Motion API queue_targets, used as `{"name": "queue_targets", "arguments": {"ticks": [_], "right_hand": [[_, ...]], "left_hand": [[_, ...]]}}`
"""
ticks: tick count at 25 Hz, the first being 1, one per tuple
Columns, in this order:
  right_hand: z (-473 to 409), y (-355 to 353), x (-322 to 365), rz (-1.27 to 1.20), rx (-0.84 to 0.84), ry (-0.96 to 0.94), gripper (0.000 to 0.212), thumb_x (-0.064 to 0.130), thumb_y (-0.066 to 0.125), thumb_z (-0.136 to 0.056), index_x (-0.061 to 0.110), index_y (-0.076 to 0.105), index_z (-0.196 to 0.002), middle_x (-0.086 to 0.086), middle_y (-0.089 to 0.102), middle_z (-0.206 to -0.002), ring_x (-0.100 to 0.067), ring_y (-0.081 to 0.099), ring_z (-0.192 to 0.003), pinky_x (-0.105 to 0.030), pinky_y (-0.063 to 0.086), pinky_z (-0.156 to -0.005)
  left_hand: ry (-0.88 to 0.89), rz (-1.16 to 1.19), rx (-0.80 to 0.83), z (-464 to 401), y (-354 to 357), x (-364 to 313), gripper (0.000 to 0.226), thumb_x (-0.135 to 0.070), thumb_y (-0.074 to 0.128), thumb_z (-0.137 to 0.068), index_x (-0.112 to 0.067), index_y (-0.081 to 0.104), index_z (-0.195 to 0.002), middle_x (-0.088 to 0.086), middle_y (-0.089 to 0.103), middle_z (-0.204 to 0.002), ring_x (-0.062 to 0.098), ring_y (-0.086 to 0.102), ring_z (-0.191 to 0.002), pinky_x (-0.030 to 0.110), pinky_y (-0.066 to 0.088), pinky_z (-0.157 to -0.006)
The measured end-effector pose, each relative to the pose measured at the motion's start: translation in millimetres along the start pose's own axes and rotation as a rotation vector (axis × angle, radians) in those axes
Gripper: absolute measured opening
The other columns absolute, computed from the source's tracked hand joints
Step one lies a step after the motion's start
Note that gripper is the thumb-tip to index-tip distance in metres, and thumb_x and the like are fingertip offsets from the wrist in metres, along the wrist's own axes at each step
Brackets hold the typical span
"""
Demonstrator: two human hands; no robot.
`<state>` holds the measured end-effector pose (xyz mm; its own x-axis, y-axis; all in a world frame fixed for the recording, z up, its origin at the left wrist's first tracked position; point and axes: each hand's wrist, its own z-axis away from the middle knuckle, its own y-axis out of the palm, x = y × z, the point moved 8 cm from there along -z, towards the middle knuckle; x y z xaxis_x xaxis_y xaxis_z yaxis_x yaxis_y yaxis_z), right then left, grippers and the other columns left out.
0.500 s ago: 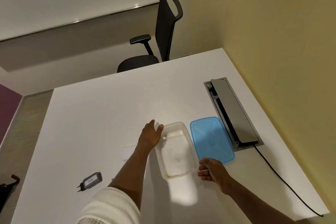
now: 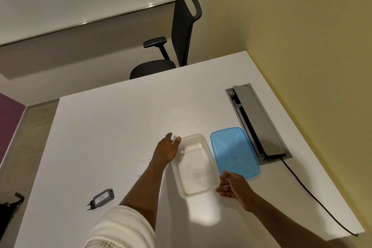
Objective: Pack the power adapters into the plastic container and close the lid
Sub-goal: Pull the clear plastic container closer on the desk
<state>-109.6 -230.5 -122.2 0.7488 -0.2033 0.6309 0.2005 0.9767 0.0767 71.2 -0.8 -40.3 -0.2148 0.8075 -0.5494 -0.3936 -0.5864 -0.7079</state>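
1. The clear plastic container [image 2: 194,166] is sitting lidless and empty on the white table [image 2: 112,127], its blue lid [image 2: 234,152] lying flat just beside it.
2. The left hand [image 2: 166,150] is resting open against the container's far left corner.
3. The right hand [image 2: 233,186] is cupping its near right corner, fingers loosely spread.
4. A grey power adapter [image 2: 101,199] is lying well apart to the left; a white adapter [image 2: 143,167] is peeking out from behind the left forearm.

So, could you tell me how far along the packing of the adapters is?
Early. Done: the blue lid is off, lying beside the clear container, which looks empty. In hand: the left hand and right hand steady the container. Left: pack the dark adapter and the white adapter, then close.
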Motion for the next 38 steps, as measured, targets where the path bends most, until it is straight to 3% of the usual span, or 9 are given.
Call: {"name": "queue_targets", "arguments": {"ticks": [6,11,16,19,24,28,33,38], "right_hand": [[4,0,-5,0.006,-0.002,-0.004,0.041,0.038,0.046,-0.100,0.001,0.063,-0.102,-0.023,0.071,-0.091,-0.034,0.074,-0.082,-0.038,0.061,-0.070],[11,7,-6,0.031,0.020,-0.027,0.035,0.033,0.044,-0.101,0.003,0.063,-0.098,-0.015,0.065,-0.083,-0.028,0.069,-0.073,-0.036,0.058,-0.068],[17,12,-2,0.079,0.033,-0.071,0.035,0.032,0.045,-0.099,0.003,0.064,-0.100,-0.018,0.064,-0.091,-0.026,0.062,-0.075,-0.035,0.055,-0.067],[17,14,1,0.107,0.055,-0.098,0.036,0.033,0.047,-0.098,0.003,0.066,-0.097,-0.017,0.065,-0.087,-0.025,0.063,-0.074,-0.033,0.055,-0.065],[12,18,13,0.134,0.083,-0.131,0.036,0.036,0.052,-0.095,0.003,0.066,-0.097,-0.012,0.060,-0.079,-0.024,0.059,-0.071,-0.034,0.052,-0.065],[6,18,28,0.115,0.094,-0.148,0.034,0.034,0.051,-0.097,0.003,0.066,-0.094,-0.007,0.052,-0.072,-0.015,0.050,-0.058,-0.031,0.045,-0.059],[-3,18,48,0.161,0.081,-0.124,0.031,0.033,0.053,-0.097,0.005,0.065,-0.105,-0.013,0.064,-0.096,-0.025,0.061,-0.082,-0.033,0.056,-0.074],[-2,21,56,0.166,0.088,-0.136,0.023,0.029,0.055,-0.096,0.008,0.065,-0.097,-0.015,0.064,-0.095,-0.025,0.060,-0.079,-0.030,0.055,-0.069]], "left_hand": [[-0.045,0.025,-0.013,10,-8,16,0.067,-0.054,0.037,-0.101,-0.011,0.037,-0.152,0.009,0.071,-0.121,0.030,0.055,-0.131,0.039,0.040,-0.109],[-0.124,0.053,-0.058,40,-26,42,0.051,-0.051,0.042,-0.101,-0.013,0.062,-0.128,0.009,0.067,-0.130,0.028,0.059,-0.125,0.031,0.042,-0.096],[-0.205,0.208,-0.041,85,-30,69,0.041,-0.045,0.048,-0.099,-0.014,0.069,-0.114,0.011,0.068,-0.128,0.032,0.063,-0.119,0.044,0.050,-0.104],[-0.253,0.287,-0.053,116,-22,90,0.028,-0.039,0.050,-0.098,-0.020,0.071,-0.102,0.010,0.072,-0.119,0.031,0.066,-0.112,0.042,0.052,-0.098],[-0.369,0.389,-0.052,161,4,127,0.030,-0.037,0.052,-0.099,-0.015,0.069,-0.110,0.007,0.070,-0.100,0.022,0.063,-0.076,0.037,0.054,-0.079],[-0.412,0.519,-0.050,183,28,140,0.031,-0.032,0.052,-0.100,-0.008,0.069,-0.111,0.008,0.067,-0.093,0.022,0.060,-0.074,0.034,0.050,-0.073],[-0.456,0.627,-0.015,203,54,145,0.029,-0.034,0.052,-0.101,-0.011,0.068,-0.109,0.014,0.071,-0.104,0.020,0.066,-0.077,0.032,0.054,-0.075],[-0.452,0.650,-0.008,208,61,146,0.025,-0.032,0.050,-0.101,-0.016,0.068,-0.110,0.011,0.072,-0.106,0.019,0.067,-0.079,0.031,0.056,-0.077]]}}
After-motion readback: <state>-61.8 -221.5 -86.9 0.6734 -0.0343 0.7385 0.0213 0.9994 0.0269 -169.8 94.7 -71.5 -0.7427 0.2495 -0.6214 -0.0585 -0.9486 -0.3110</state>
